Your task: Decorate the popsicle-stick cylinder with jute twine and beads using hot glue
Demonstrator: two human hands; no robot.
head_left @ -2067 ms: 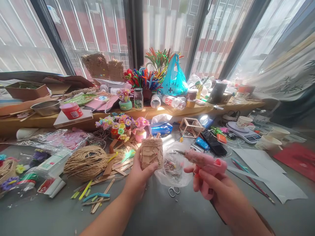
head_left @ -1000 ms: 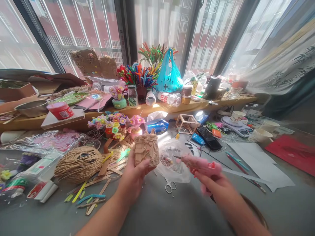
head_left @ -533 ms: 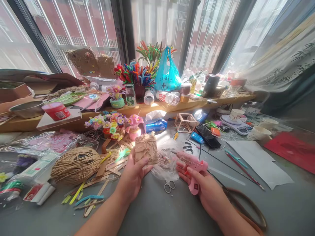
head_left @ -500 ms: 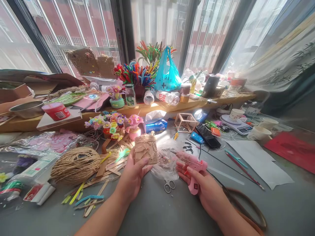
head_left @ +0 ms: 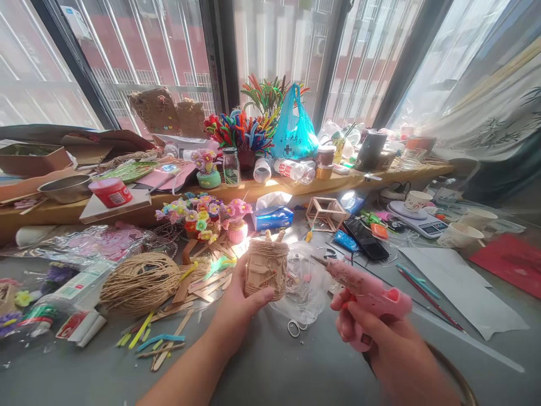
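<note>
My left hand [head_left: 236, 307] is closed round a small pot of wooden sticks wrapped in twine [head_left: 267, 269], held upright above the table. My right hand [head_left: 376, 332] grips a pink glue gun [head_left: 366, 287], lifted off the table. Its nozzle points left toward the pot, a short gap away. A clear plastic bag [head_left: 306, 285] lies on the table behind and below the two. Small scissors [head_left: 295, 327] lie under the bag's near edge.
A ball of twine [head_left: 141, 282] and loose coloured sticks [head_left: 163, 332] lie at the left. Craft flowers [head_left: 198, 211], a tissue pack [head_left: 273, 217], a wooden frame [head_left: 325, 213], a phone [head_left: 366, 239], a scale [head_left: 416, 220], paper cups [head_left: 460, 237] and white paper [head_left: 456, 293] fill the back and right.
My right hand has lifted the glue gun off the table and brought its nozzle up beside the pot. My left hand has raised and turned the pot a little.
</note>
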